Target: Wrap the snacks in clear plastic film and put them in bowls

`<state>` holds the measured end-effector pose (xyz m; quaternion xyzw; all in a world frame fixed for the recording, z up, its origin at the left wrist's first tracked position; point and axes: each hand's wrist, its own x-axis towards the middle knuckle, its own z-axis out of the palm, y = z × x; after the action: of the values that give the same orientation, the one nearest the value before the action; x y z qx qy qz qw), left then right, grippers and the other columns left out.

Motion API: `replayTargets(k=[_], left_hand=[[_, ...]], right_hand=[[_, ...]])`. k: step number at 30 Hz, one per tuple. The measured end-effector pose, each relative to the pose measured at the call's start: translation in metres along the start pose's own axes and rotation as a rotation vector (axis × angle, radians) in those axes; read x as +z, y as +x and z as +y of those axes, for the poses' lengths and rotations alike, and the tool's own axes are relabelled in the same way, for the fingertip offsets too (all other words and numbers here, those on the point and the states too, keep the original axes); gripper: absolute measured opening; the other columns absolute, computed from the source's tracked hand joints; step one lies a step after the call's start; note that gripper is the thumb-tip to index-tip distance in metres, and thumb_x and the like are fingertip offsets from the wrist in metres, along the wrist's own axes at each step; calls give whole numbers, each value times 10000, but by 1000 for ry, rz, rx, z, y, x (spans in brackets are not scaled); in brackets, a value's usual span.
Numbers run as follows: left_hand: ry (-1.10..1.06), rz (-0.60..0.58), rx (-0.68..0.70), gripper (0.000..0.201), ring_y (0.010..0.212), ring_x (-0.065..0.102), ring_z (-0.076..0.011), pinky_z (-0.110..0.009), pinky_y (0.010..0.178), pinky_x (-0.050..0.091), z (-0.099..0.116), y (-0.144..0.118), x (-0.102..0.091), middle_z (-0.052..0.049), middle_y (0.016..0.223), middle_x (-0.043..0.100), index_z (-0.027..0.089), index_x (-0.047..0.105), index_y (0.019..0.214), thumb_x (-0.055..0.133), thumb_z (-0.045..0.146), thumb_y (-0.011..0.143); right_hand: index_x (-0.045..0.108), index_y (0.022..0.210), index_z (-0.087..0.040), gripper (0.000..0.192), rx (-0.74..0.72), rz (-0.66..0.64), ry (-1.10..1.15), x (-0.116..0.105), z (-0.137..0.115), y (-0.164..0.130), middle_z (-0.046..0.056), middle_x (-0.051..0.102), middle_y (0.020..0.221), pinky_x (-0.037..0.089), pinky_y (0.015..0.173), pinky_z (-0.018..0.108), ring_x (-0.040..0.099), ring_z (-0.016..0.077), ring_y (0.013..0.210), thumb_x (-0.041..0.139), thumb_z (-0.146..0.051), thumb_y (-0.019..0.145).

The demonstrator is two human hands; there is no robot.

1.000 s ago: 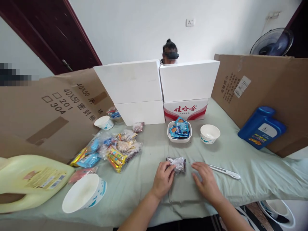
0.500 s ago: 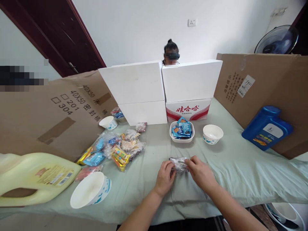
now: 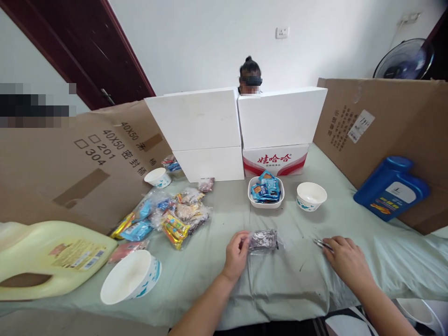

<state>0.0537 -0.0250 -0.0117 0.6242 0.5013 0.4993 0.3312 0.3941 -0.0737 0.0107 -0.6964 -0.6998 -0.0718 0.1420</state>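
Note:
My left hand [image 3: 238, 255] pinches the left end of a small dark snack in clear crinkly wrap [image 3: 263, 240], which lies on the pale green cloth [image 3: 294, 284]. My right hand [image 3: 346, 261] rests on the cloth to the right, fingers curled over a slim white and metal tool [image 3: 322, 243], most of which the hand hides. Behind the snack stands a white dish with blue packets [image 3: 266, 191], and a white paper bowl [image 3: 311, 196] sits to its right.
A pile of wrapped snacks [image 3: 168, 217] lies at left, with a tipped paper bowl [image 3: 131, 282] and a yellow jug [image 3: 49, 261] nearer. Another small bowl [image 3: 157, 177] is farther back. White foam boxes [image 3: 238, 126], cardboard walls and a blue jug [image 3: 392, 186] ring the table. Another person sits behind the boxes.
My right hand left the wrapped snack and moved right onto the slim tool. My left hand stayed on the snack's left end.

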Motion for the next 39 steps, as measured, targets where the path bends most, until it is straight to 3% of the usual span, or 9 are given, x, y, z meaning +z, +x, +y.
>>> replayTargets(k=[5, 12, 17, 19, 23, 25, 30, 35, 39], left_hand=[[-261, 365, -209, 380, 640, 550, -123, -226, 622, 463, -8, 3, -7, 17, 744, 572, 200, 555, 900, 644, 551, 785], [-268, 406, -202, 402, 551, 503, -107, -216, 531, 430, -12, 5, -7, 39, 684, 517, 204, 500, 849, 586, 594, 805], [-157, 567, -84, 373, 756, 544, -160, -274, 696, 467, -6, -1, -14, -16, 847, 534, 213, 502, 942, 532, 572, 850], [-34, 492, 81, 289, 847, 553, -187, -303, 764, 467, 2, -8, -17, -47, 910, 551, 214, 528, 923, 520, 499, 880], [223, -128, 465, 174, 864, 605, -194, -335, 805, 487, 23, -12, -16, -64, 901, 639, 219, 607, 962, 440, 253, 929], [385, -295, 507, 264, 1059, 582, -233, -420, 952, 437, 31, -5, -12, -88, 1086, 652, 227, 591, 1144, 443, 211, 926], [845, -266, 346, 372, 1191, 467, -321, -634, 1055, 228, 40, 14, -20, -89, 1126, 629, 260, 567, 1254, 580, 361, 896], [914, -218, 330, 261, 960, 521, -242, -538, 997, 326, 49, 0, -36, -49, 839, 600, 193, 652, 664, 602, 317, 889], [800, -199, 378, 41, 1063, 514, -271, -472, 944, 422, 46, -11, -25, -87, 1034, 609, 177, 642, 820, 609, 194, 837]], right_hand=[[632, 1018, -190, 214, -183, 310, 367, -21, -53, -1, 93, 654, 952, 459, 847, 399, 579, 239, 933, 490, -317, 919], [626, 932, -214, 212, -757, -122, 525, -18, -145, 2, 36, 674, 890, 470, 846, 349, 591, 188, 926, 416, -236, 952], [574, 1242, -161, 384, -493, -167, 284, 0, -147, 50, 124, 578, 1311, 355, 1039, 446, 476, 253, 1247, 389, -110, 909], [564, 1261, -132, 427, -363, -231, 214, 0, -141, 67, 145, 604, 1269, 396, 982, 418, 534, 258, 1176, 398, -67, 872], [627, 1165, -157, 429, -341, -274, 219, -3, -137, 81, 97, 693, 1051, 436, 856, 317, 607, 221, 1013, 412, -22, 820], [640, 1131, -171, 406, -319, -278, 229, -5, -139, 80, 89, 689, 1032, 432, 821, 295, 614, 211, 992, 399, -31, 836], [655, 1071, -215, 308, -303, -331, 279, -19, -138, 62, 62, 683, 1014, 422, 710, 266, 648, 179, 844, 406, -143, 904], [668, 987, -249, 188, -436, -559, 498, -36, -130, 42, 6, 694, 854, 415, 692, 261, 634, 179, 771, 592, -231, 816], [659, 994, -207, 223, -410, -393, 518, -27, -139, 52, 58, 662, 981, 423, 823, 291, 590, 201, 942, 496, -162, 849]])
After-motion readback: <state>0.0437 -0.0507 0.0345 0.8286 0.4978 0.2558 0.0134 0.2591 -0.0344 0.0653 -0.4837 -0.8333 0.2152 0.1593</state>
